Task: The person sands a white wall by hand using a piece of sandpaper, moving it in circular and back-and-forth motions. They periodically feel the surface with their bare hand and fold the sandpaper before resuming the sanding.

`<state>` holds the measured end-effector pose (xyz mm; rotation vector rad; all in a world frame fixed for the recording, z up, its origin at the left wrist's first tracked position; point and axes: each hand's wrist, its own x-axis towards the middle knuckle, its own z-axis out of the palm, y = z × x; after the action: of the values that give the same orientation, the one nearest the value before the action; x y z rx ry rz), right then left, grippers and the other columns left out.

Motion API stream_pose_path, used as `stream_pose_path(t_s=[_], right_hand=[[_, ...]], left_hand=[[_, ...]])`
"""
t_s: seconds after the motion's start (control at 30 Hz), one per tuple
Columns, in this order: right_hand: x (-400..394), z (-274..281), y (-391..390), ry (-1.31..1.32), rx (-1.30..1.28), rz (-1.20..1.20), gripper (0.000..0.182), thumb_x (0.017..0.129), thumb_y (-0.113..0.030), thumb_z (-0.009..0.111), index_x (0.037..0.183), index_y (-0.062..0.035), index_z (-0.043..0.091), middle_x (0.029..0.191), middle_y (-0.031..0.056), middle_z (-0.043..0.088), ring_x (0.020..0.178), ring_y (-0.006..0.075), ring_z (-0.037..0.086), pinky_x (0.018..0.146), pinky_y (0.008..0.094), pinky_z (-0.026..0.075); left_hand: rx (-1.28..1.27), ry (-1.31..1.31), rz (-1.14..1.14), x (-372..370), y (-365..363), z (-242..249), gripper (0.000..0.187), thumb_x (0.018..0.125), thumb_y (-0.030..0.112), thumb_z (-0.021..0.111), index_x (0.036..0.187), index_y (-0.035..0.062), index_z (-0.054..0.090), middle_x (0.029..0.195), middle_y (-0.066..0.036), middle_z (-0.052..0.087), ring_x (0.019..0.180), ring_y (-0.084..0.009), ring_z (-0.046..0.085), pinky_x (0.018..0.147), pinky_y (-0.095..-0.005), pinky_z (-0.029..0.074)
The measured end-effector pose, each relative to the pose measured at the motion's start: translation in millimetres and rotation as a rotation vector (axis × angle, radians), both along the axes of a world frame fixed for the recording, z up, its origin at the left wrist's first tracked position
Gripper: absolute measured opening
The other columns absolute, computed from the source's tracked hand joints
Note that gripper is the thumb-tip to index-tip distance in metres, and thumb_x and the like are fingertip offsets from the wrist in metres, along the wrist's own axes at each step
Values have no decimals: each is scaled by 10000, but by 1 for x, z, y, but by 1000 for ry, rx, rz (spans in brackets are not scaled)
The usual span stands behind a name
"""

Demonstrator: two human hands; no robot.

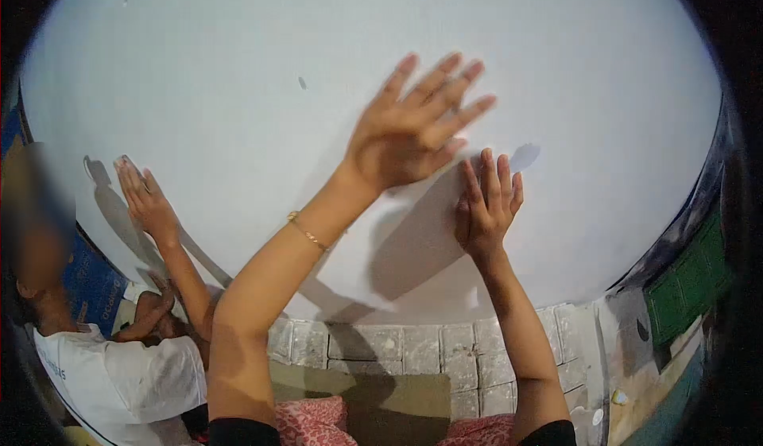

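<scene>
A big smooth white surface fills most of the view. My left hand, with a thin gold-coloured bracelet at the wrist, is raised in front of it. Its fingers are spread wide and slightly blurred, with nothing in them. Lower and to the right, my right hand is laid against the white surface, fingers stretched upward and open. A faint bluish-grey patch shows beside its fingertips. Higher up on the left is a small dark mark.
At the left another person in a white shirt has a hand on the same surface. Whitish paving blocks run below it. Patterned red cloth lies near me. A blue box is at the left, a green panel at the right.
</scene>
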<state>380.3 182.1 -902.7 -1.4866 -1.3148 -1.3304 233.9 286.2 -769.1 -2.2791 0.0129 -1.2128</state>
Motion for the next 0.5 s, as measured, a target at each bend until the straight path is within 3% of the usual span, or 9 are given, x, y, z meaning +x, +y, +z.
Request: stream_pose_path(t_s=[0.13,0.2,0.27,0.3,0.33,0.4,0.43,0.47,0.5], right_hand=[[2,-1,1,-60,52,-2,402,935,-249,426,1310,-219,567,1435,77,452,1345,271,387,1118,471,170],[-1,-2,-4,-28,25,0,400,932,-252,433,1306,-217,571,1437,76,449,1345,273,386,1119,474,168],[-4,1,-7,-20,11,8,399,928,-255,440,1301,-215,575,1440,75,446,1345,275,386,1119,476,165],[-5,1,-6,-18,32,25,396,920,-242,466,1299,-207,575,1436,79,450,1345,277,386,1117,484,163],[-6,1,-5,-14,52,41,395,912,-229,492,1297,-199,575,1432,83,453,1345,280,386,1115,493,161],[-11,4,-4,1,52,63,402,902,-209,516,1300,-192,572,1425,88,459,1347,282,383,1113,500,161],[-15,5,-4,20,50,88,411,893,-189,540,1303,-185,568,1419,94,465,1349,284,380,1110,507,160],[-19,6,-2,21,45,86,411,893,-189,540,1303,-185,568,1419,94,465,1349,284,380,1110,507,160],[-25,8,1,3,21,196,418,886,-175,552,1304,-180,566,1417,99,466,1353,284,375,1109,509,160]], left_hand=[[-91,-670,250,-23,26,25,614,902,383,514,1474,282,316,1556,-122,208,1436,-334,157,1120,-589,57],[-168,-664,258,-19,12,4,593,912,372,506,1470,282,324,1554,-112,216,1432,-341,162,1117,-599,65],[-134,-271,230,-17,-9,-35,593,915,389,512,1466,266,331,1557,-101,212,1436,-322,160,1116,-606,65],[-36,-275,220,-9,-5,-62,606,943,479,435,1486,269,268,1557,-96,212,1443,-302,147,1116,-608,51],[-37,-278,218,-11,-8,-66,606,943,479,435,1486,269,268,1557,-96,212,1443,-302,147,1116,-608,51],[-201,-320,124,-13,-12,-69,605,938,554,368,1487,357,210,1555,-47,231,1433,-268,192,1125,-589,102],[-211,-363,-5,-9,-4,-72,688,906,644,286,1502,355,102,1553,-67,230,1436,-264,178,1125,-594,79],[-217,-363,-6,-9,-2,-74,688,906,644,286,1502,355,102,1553,-67,230,1436,-264,178,1125,-594,79],[-187,-366,-47,-8,1,-73,753,886,681,240,1499,320,-9,1558,-97,201,1440,-288,157,1120,-598,41]])
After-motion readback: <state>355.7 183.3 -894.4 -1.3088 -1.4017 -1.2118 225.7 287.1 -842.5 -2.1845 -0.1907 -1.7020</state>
